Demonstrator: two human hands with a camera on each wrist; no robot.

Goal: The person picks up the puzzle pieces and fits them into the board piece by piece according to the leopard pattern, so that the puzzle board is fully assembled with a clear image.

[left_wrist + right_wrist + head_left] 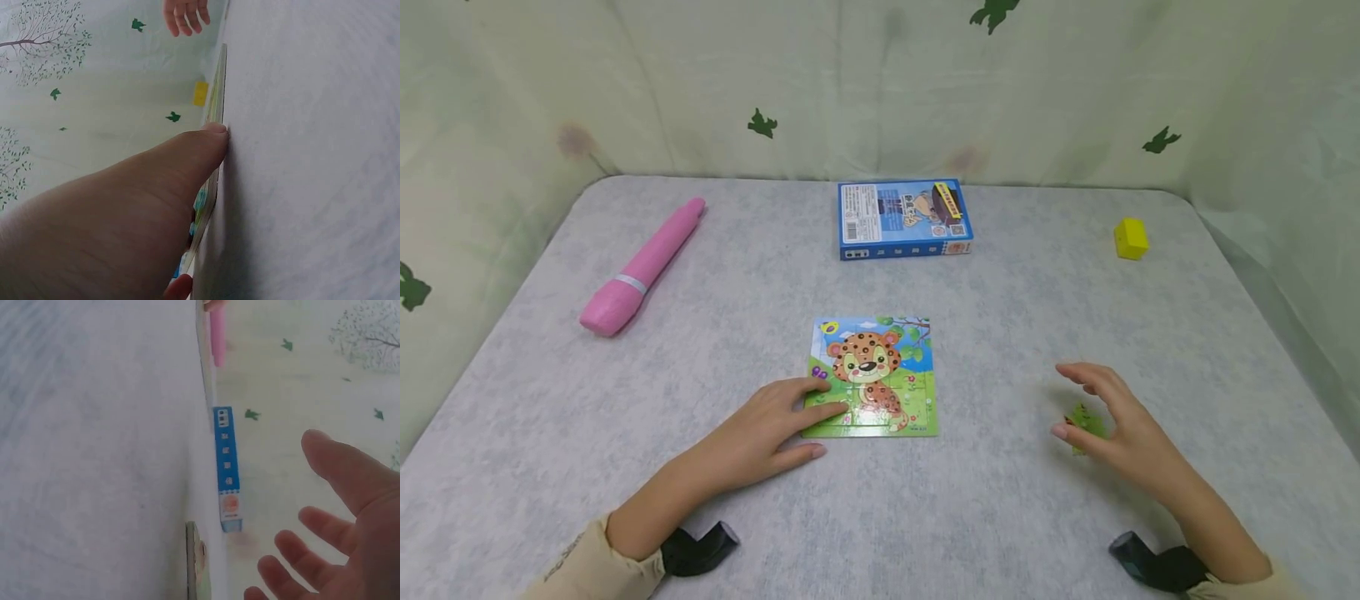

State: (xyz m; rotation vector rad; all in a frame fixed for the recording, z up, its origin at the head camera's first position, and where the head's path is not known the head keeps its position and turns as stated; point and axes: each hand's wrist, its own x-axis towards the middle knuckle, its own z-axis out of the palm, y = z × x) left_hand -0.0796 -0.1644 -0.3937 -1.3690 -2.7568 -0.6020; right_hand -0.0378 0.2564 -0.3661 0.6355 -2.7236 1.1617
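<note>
A square jigsaw puzzle with a cartoon leopard lies flat in the middle of the table. My left hand rests on its lower left corner, two fingers extended over the picture. In the left wrist view the thumb is beside the puzzle's edge. To the right, my right hand is raised above the table with fingers spread and nothing between them. Beneath it is a small green puzzle item, partly hidden by the thumb; whether it is one piece or several I cannot tell. In the right wrist view the fingers stand apart from it.
A blue box lies at the back centre of the table. At the back left is a pink folded umbrella-like object with a pale band. A yellow block stands at the back right. Behind the table hangs a pale curtain.
</note>
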